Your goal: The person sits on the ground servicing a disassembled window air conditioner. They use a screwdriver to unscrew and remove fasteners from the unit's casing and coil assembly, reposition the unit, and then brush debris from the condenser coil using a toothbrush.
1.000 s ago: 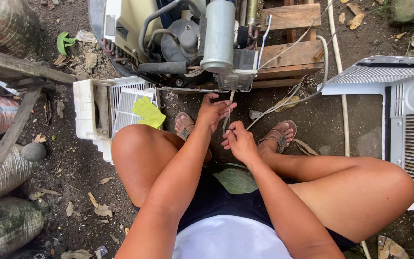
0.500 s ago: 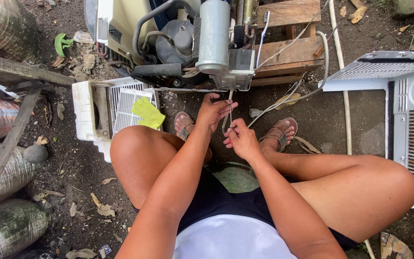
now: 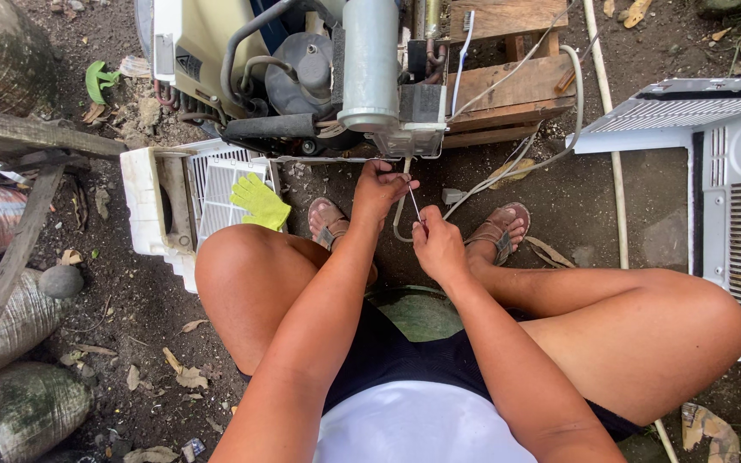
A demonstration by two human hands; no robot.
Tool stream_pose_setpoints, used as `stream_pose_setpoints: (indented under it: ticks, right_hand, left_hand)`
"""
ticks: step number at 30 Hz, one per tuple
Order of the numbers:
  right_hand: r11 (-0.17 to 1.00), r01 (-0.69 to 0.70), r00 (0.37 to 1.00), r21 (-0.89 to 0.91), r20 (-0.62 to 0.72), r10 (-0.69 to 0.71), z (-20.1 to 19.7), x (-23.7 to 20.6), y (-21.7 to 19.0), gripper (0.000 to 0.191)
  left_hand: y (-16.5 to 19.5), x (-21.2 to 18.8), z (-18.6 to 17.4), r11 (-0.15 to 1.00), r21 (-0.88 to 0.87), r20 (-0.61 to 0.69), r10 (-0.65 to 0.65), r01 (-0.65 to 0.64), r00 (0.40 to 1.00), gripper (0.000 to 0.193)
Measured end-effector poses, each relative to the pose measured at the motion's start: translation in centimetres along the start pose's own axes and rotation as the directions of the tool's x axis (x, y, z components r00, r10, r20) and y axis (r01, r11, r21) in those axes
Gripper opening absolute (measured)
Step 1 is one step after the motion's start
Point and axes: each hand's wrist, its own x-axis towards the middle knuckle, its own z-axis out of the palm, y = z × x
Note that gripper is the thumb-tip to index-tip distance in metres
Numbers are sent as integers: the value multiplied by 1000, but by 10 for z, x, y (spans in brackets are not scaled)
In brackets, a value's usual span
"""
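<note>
While the person sits on the ground with both knees spread wide, both arms are stretched forward between the legs. The left hand (image 3: 379,187) is raised a little higher, its fingers curled closed around a thin tube (image 3: 406,168) that comes down from the bottom of the grey cylinder (image 3: 370,64). The right hand (image 3: 437,244) is held lower and just beside the left one, knuckles up, with its fingers pinched closed on a thin wire (image 3: 414,202) that runs up toward the left hand. The two hands are very near each other, but it cannot be told if they touch. The tube and the wire are found just below the machine, in front of the wooden pallet (image 3: 508,86). A compressor (image 3: 302,73) is seen to the left of the cylinder. A yellow glove (image 3: 261,202) is laid on a white grille (image 3: 216,189), beside the left knee. A white casing (image 3: 731,180) is placed at the far right. Both feet are in sandals (image 3: 499,230) on the dark soil, under the hands.
</note>
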Motion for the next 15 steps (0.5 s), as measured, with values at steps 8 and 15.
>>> stream_pose_setpoints:
  ticks: [8, 15]
  right_hand:
    - [826, -264, 958, 498, 235, 165, 7, 9, 4, 9]
    - [778, -280, 958, 562, 220, 186, 11, 14, -4, 9]
  left_hand:
    - [-5, 1, 12, 1000, -31, -37, 5, -6, 999, 27]
    - [-12, -1, 29, 997, -60, -123, 44, -52, 991, 18]
